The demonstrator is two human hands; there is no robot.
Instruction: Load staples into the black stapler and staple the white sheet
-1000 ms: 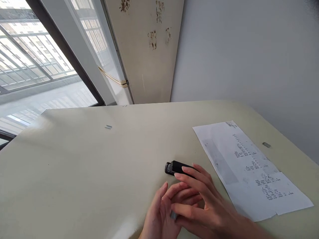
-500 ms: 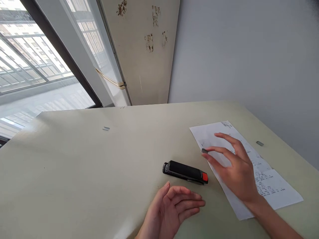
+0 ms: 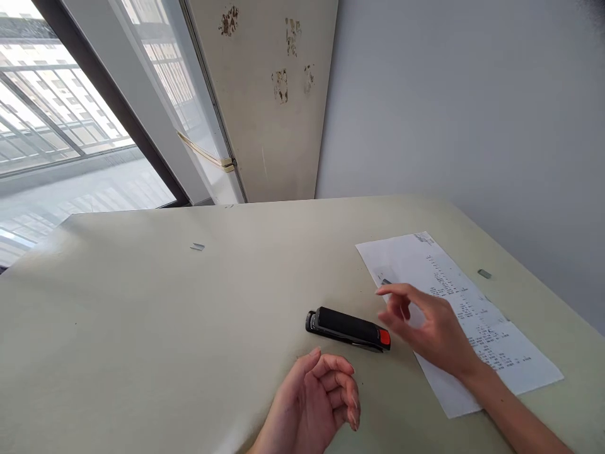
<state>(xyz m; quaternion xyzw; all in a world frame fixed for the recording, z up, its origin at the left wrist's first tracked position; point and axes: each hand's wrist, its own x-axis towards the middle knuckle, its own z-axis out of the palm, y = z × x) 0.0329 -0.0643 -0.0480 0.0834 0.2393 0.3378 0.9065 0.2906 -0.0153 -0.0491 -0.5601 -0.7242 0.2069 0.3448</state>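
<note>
A black stapler [image 3: 350, 328] with a red end piece lies on the table between my hands. My left hand [image 3: 319, 397] rests palm up just below it, fingers loosely curled and apart, holding nothing. At the stapler's right, my right hand [image 3: 430, 328] hovers over the paper's left edge, thumb and fingers apart with nothing between them. The printed white sheet [image 3: 401, 252] lies flat on the table under that hand. A small grey strip of staples [image 3: 386, 282] lies on the sheet's left edge, just past my right fingertips.
Another small grey strip [image 3: 484, 273] lies right of the sheet. Thin silvery pieces [image 3: 197, 246] are at the back left of the table [image 3: 165, 315]. Behind the table stand a wall [image 3: 449, 101], a stained panel [image 3: 274, 139] and a window.
My right hand has let go of the small grey strip, which now lies on the sheet, and has moved down and left. The fingers of my left hand have curled in.
</note>
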